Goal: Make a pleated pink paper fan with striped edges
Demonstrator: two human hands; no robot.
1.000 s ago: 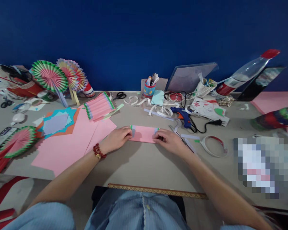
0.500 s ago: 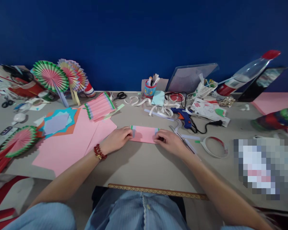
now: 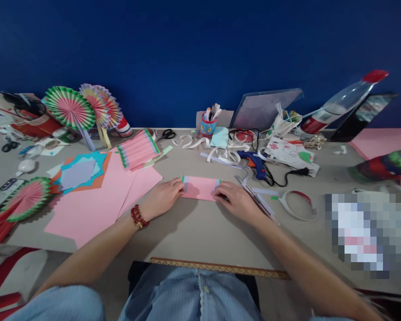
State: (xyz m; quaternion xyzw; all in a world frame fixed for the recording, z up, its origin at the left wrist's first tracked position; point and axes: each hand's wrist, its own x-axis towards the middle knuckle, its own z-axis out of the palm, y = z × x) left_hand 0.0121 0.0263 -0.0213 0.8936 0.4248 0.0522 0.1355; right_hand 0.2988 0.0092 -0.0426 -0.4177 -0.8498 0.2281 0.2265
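Observation:
A folded strip of pink paper (image 3: pixel 201 187) with green and lilac bands at both short ends lies before me at the middle of the table. My left hand (image 3: pixel 169 196) pinches its left end, fingers closed on the edge. At the opposite end my right hand (image 3: pixel 235 199) grips the paper, its fingertips curled and partly hidden. Scissors (image 3: pixel 254 196) lie beside my right hand, partly covered by the forearm. Left of my left hand, large pink sheets (image 3: pixel 90 209) lie flat, and a pleated pink sheet (image 3: pixel 138 149) with striped ends rests behind them.
A blue glue gun (image 3: pixel 257 165) with its cord lies behind my right hand, near a tape roll (image 3: pixel 299 205). Pleated paper fans (image 3: pixel 70 107) stand at the back left. A pen cup (image 3: pixel 207 124) is at the back, and a tilted plastic bottle (image 3: pixel 344 104) at right.

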